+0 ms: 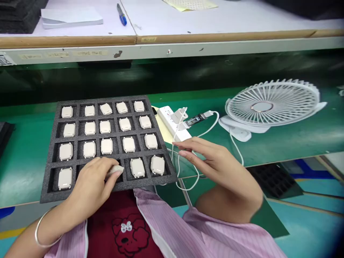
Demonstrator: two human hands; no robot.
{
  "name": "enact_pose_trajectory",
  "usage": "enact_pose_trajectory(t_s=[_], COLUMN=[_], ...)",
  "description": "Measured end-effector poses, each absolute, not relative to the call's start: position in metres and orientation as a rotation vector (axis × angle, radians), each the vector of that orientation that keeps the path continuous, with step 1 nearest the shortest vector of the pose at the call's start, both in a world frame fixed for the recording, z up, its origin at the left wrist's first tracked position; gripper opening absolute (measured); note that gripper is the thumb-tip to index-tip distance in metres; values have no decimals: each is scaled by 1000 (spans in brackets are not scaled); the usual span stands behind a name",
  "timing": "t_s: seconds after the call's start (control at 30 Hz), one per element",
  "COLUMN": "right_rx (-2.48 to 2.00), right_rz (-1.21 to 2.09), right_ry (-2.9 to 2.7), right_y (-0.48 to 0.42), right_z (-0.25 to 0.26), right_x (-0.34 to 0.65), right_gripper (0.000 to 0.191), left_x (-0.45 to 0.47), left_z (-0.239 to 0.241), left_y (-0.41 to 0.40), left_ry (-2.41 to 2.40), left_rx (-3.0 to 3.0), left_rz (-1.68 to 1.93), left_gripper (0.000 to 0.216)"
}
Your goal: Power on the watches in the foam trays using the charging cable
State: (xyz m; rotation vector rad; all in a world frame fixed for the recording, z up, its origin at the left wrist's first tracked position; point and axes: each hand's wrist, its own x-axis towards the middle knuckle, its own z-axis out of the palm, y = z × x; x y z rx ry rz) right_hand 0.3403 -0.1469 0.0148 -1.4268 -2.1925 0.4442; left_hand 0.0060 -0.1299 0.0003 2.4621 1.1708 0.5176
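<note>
A dark grey foam tray [107,186] lies on the green bench, its compartments holding several pale watch bodies [65,178] without straps. My left hand [92,181] reaches over the tray's front row. Its thumb and fingers pinch one watch case [115,170], tilted on edge just above a compartment; the hand hides part of that case and the compartments beneath. To the right of the tray, my right hand [215,163] hovers with fingers extended and a gap between thumb and forefinger. A white cable [178,168] runs close by its fingertips, and I see nothing held there.
Behind my right hand is a white power strip [174,125] with a charger [178,115] and a small plugged-in meter [195,119]. A white fan [274,104] stands at the right. The shelf above carries paper [71,17] and a blue pen [122,15].
</note>
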Motion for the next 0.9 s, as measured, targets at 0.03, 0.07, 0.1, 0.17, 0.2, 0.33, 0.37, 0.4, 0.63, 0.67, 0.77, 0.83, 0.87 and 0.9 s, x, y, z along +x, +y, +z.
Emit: enact_pose_trajectory(t_s=[0.03, 0.07, 0.1, 0.17, 0.2, 0.33, 0.37, 0.4, 0.63, 0.67, 0.77, 0.83, 0.87, 0.9], right_rx=[-1482, -1535, -1581, -1637, -1647, -1750, -1855, -1980, -1918, -1786, -1468, -1314, -1252, -1207], right_rz=[432, 419, 406, 398, 408, 410, 366, 325, 917, 1039, 1231, 1327, 1377, 1418], right_ry=[-2117, -2049, -1989, -1909, -1894, -1892, -1879, -1866, -1441, -1275, -928, -847, -828, -818], right_y=[-152, -157, -162, -168, -170, -167, -165, -163, -174, -179, -191, -196, -198, -198], right_z=[8, 2, -4, -15, -20, -40, -45, -48, -46, -42, -32, -28, -27, -27], right_x=[347, 353, 358, 364, 364, 349, 344, 339, 339, 342, 344, 340, 337, 333], right_gripper=[21, 20, 20, 20, 21, 26, 26, 26, 20, 25, 58, 67, 66, 63], left_x=[7, 7, 7, 6, 5, 1, 1, 1, 20, 26, 56, 82, 96, 108], left_z=[-2, -5, -7, -11, -12, -12, -10, -8, -9, -19, -68, -105, -120, -133], left_y=[-131, -132, -132, -134, -134, -134, -135, -137, -167, -169, -167, -164, -164, -165], left_ry=[1229, 1286, 1326, 1382, 1415, 1462, 1411, 1323, 400, 400, 442, 489, 496, 475], left_rx=[2474, 2514, 2578, 2746, 2826, 2970, 2972, 2968, 2160, 2035, 1838, 1824, 1840, 1853], left_rz=[567, 605, 634, 666, 673, 746, 794, 858, 433, 249, -111, -94, -33, -18], left_gripper=[10, 12, 12, 12, 12, 25, 24, 21, 28, 32, 55, 73, 76, 79])
